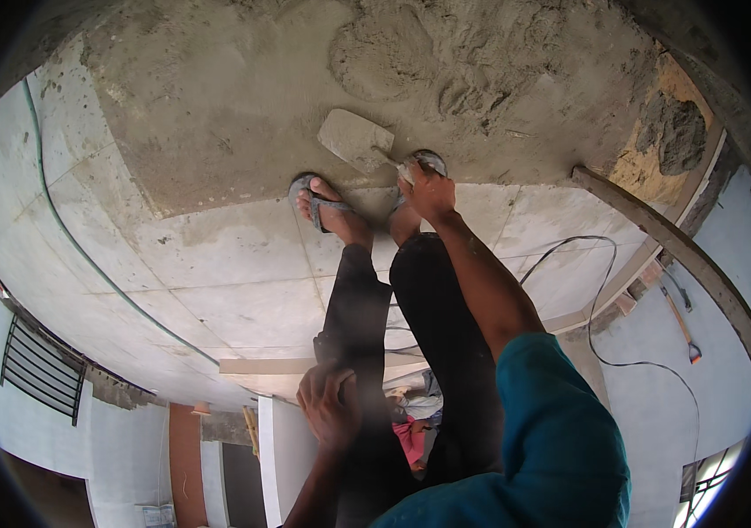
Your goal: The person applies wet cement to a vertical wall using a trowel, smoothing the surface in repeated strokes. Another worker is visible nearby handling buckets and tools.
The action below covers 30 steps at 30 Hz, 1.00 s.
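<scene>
In my right hand is the handle of a trowel, with fingers wrapped round it beside my right foot. The trowel's flat, mortar-smeared blade points left and lies against the wet grey mortar on the floor. The mortar is smooth at the left and lumpy toward the upper right. My left hand rests by my left knee, its fingers loosely curled, with nothing visible in them. My sandaled feet stand at the edge where the mortar meets pale tiles.
A long board runs from the mortar edge toward the right. Dark mortar sits on sand at the far right. A green hose crosses the left tiles; a black cable trails at right. A shovel lies near the wall.
</scene>
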Available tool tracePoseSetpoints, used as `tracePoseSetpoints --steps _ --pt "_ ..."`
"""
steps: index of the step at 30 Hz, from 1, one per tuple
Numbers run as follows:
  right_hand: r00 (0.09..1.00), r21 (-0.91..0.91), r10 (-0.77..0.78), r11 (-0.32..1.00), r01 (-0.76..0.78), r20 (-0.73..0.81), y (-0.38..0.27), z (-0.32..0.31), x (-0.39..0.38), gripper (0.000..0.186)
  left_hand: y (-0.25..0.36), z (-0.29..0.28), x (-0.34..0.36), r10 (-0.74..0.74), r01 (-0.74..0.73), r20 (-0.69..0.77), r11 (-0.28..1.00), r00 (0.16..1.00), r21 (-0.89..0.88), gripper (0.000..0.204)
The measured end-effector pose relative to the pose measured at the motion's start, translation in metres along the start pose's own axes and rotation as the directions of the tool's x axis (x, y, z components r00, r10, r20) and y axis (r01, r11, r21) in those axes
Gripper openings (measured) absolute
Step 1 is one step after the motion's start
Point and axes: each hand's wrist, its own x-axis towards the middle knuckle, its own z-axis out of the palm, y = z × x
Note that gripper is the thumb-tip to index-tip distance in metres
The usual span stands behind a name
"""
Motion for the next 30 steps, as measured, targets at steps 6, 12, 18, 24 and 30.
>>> tracePoseSetpoints --steps 6,12,18,24,30 --pt "0.972 -0.156 0.236 0.959 -0.235 -0.015 0.001 -0.053 0.112 0.048 -0.003 0.003 0.0 0.053 -0.051 -0.044 0.998 0.998 0.027 0.015" --pt "0.975 -0.214 0.105 0.966 -0.147 -0.195 -0.018 -0.162 0.092 0.05 -0.027 0.015 -0.021 0.091 -0.099 -0.129 0.993 0.988 -0.06 0.008" --pt "0.968 -0.297 -0.091 0.955 0.018 -0.235 -0.071 -0.351 0.028 0.048 -0.042 0.005 -0.034 0.092 -0.185 -0.386 0.96 0.918 -0.212 0.008" --pt "0.953 -0.234 -0.303 0.926 0.295 0.003 -0.143 -0.563 -0.055 0.046 -0.041 -0.031 -0.059 -0.006 -0.162 -0.499 0.943 0.867 -0.291 0.009" --pt "0.818 0.022 -0.081 0.996 0.083 0.57 -0.177 -0.688 0.024 0.053 -0.031 -0.032 -0.085 -0.187 -0.043 -0.52 0.916 0.833 -0.399 0.011"
